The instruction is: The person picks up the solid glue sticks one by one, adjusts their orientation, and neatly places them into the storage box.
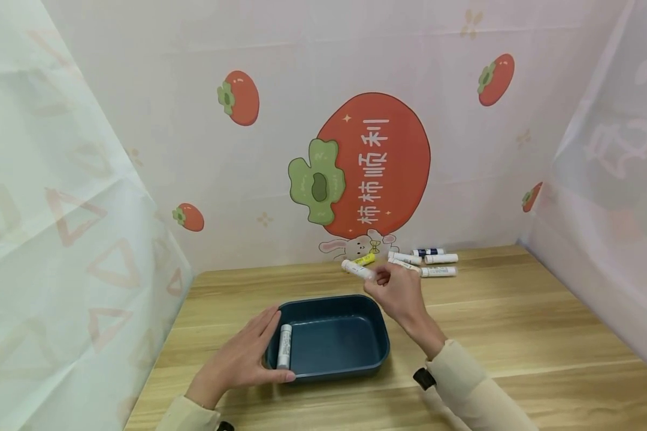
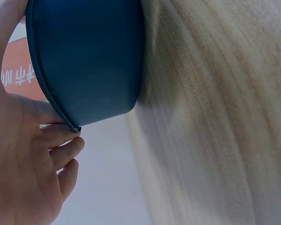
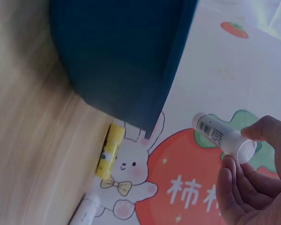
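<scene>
My R grip (image 1: pixel 401 292) pinches white tube (image 1: pixel 357 269) twd counter's (image 1: pixel 496 317) back edge; L grip (image 1: pixel 245 353), fingers spread, rests on bin (image 1: pixel 339 344), prob. steadying it.

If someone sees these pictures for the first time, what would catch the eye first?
Probably the large red persimmon print on the back wall. Next comes the dark blue tray on the wooden table, its left end touched by the left hand. The right hand pinches a white tube, beyond the tray in the head view.
</scene>
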Motion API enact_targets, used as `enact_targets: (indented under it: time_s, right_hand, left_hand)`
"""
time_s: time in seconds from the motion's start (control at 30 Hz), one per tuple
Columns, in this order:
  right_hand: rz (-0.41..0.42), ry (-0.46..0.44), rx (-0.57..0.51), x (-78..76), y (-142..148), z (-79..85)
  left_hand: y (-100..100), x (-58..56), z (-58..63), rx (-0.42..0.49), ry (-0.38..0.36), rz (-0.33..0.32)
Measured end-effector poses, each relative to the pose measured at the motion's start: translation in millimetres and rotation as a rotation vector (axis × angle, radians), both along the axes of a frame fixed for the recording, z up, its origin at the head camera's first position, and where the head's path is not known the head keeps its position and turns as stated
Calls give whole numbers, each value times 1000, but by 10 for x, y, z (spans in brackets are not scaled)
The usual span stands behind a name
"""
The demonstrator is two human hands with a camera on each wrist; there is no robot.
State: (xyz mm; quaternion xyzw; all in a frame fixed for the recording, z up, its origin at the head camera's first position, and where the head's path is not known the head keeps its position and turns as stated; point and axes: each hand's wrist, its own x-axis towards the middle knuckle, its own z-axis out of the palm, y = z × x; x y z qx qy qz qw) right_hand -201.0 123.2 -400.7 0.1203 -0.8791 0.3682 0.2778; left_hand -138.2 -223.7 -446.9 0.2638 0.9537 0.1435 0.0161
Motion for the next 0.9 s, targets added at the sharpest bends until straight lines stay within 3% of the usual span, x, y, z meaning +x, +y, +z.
enact_targets:
  time_s: [0.53,0.9]
  right_hand:
    - [101,-158,58,402,-337,3]
    - [215,-243,138,531,-599,-31]
  left_hand:
    - [2,-8,-16,1,-22,24]
    - [16,-12,-11,10,-38,27]
